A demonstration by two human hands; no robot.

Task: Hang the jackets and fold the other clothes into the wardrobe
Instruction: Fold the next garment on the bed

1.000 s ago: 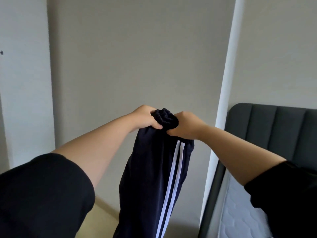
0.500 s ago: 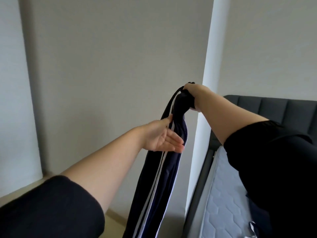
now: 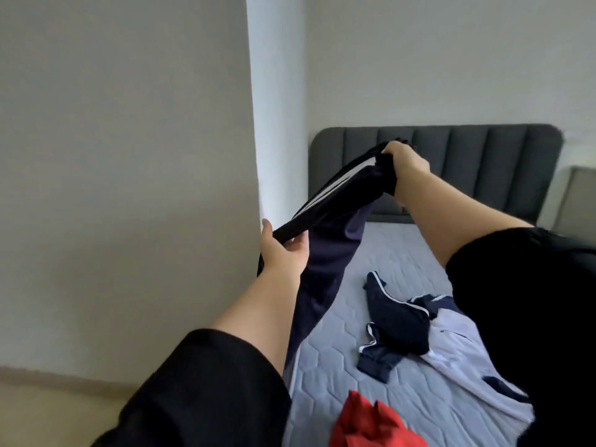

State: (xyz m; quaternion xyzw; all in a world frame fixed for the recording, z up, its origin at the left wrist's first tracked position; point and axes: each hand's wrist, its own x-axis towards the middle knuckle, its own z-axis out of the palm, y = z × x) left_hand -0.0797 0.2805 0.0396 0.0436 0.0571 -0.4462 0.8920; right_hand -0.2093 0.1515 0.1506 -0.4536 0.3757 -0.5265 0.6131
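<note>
Soft, even light; the wall (image 3: 129,156) left of the left hand (image 3: 283,253) is shaded; frame edges bend and blur slightly.

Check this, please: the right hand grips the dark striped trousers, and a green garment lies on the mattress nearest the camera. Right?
Not quite. The head view shows that the garment nearest the camera on the mattress is red, not green. The right hand does grip the dark striped trousers.
</note>
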